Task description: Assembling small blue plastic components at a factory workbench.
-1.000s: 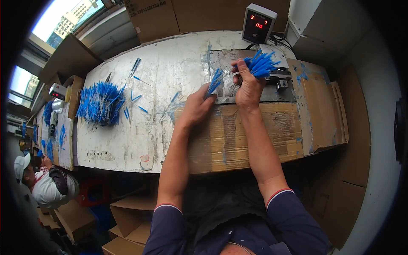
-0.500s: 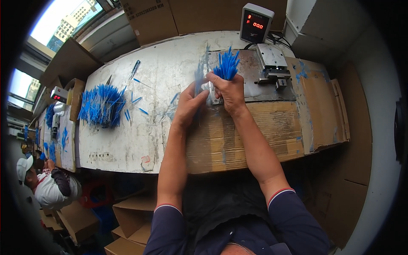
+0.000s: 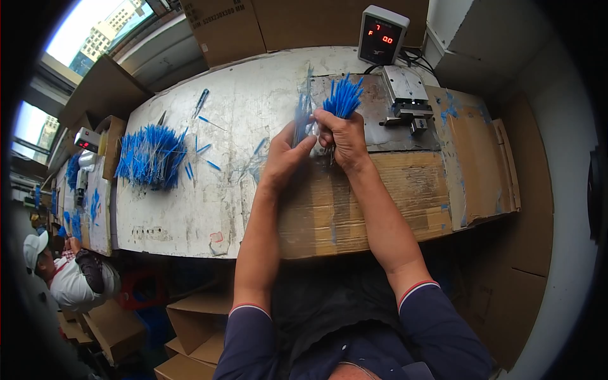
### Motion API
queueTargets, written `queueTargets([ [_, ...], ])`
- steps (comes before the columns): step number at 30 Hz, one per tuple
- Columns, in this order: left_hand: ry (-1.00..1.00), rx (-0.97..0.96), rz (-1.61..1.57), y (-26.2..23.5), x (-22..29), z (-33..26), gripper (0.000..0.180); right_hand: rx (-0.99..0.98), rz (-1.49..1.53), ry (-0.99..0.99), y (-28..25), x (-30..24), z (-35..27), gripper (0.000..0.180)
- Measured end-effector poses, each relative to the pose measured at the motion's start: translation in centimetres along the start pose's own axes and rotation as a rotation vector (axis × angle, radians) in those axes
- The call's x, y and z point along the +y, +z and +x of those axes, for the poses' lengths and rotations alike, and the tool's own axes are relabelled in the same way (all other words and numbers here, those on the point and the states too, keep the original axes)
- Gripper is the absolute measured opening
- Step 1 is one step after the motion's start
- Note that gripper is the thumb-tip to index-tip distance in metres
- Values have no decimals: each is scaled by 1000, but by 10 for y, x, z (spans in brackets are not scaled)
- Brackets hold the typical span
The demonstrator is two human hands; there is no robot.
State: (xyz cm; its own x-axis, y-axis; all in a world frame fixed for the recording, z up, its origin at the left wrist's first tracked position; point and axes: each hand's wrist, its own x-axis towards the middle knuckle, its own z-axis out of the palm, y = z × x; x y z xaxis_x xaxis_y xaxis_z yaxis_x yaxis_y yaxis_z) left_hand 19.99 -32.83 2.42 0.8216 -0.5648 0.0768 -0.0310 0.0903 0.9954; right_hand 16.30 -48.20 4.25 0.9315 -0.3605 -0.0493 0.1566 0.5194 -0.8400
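Observation:
My right hand [image 3: 345, 138] is closed round a bundle of thin blue-tipped wire sticks [image 3: 342, 98]. Their blue ends fan up above the fist, and bare wire ends show below. Close beside it on the left, my left hand [image 3: 288, 155] has its thumb and fingers closed on a clear plastic bag [image 3: 305, 113]. The bag is filmy and blurred, so its contents cannot be made out. Both hands are over the near middle of the worktable, fingertips almost meeting. A thick pile of the same blue-tipped sticks [image 3: 151, 157] stands to the left.
Several loose sticks [image 3: 204, 149] and a slim metal tool [image 3: 201, 103] lie on the white table [image 3: 190, 209]. A metal fixture [image 3: 408, 101] and a lit counter display [image 3: 382, 35] stand at the back right. Cardboard [image 3: 392, 196] covers the near right. A co-worker [image 3: 82, 278] sits far left.
My left fingertips have shifted slightly right, toward my right hand. The bundle's blue ends tilt a little more to the right. The counter display's reading differs.

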Motion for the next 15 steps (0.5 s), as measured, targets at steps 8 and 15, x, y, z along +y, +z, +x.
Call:
queueTargets([
  [8, -101, -99, -353, -11, 0, 2, 38, 100, 2, -86, 4, -4, 1, 8],
  [15, -56, -76, -131, -2, -4, 2, 40, 46, -98, -25, 10, -3, -6, 9],
])
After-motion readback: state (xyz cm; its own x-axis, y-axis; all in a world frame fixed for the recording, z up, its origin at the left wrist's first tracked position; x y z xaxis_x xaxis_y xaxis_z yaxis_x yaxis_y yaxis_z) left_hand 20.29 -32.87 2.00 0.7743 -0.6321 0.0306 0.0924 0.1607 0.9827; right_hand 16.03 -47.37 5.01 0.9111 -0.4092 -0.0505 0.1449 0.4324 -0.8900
